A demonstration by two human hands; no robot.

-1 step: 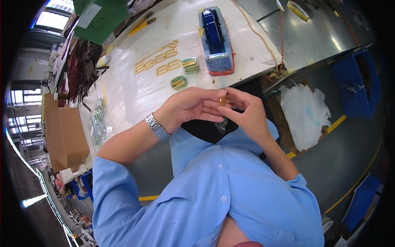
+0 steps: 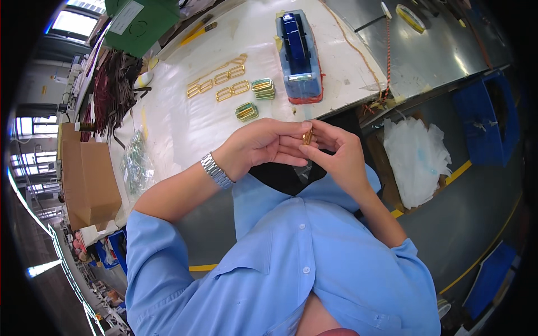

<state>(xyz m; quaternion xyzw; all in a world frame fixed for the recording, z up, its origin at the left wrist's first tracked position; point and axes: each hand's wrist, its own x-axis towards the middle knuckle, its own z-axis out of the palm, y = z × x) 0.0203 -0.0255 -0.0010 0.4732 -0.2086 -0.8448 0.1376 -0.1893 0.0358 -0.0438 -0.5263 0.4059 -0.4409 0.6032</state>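
My left hand (image 2: 263,143) and my right hand (image 2: 339,157) meet just off the table's front edge. Between their fingertips they pinch a small gold metal buckle (image 2: 307,136), seen almost edge-on and partly covered by fingers. Below it hangs a bit of clear film (image 2: 304,172). Beyond the hands, loose gold slide buckles (image 2: 214,82) lie in rows on the white table. Closer in are two bundles of buckles in greenish wrap, one a taller stack (image 2: 263,88), the other a smaller bundle (image 2: 246,112). A blue tape dispenser (image 2: 303,84) stands to their right.
A clear bag (image 2: 136,162) lies at the table's left side, near a cardboard box (image 2: 92,182). Dark red strips (image 2: 115,84) and a green box (image 2: 137,28) are at the far left. White plastic (image 2: 414,162) fills a box at right, by a blue bin (image 2: 485,120).
The whole view has shifted very slightly. Both hands keep the same pinch on the gold buckle.
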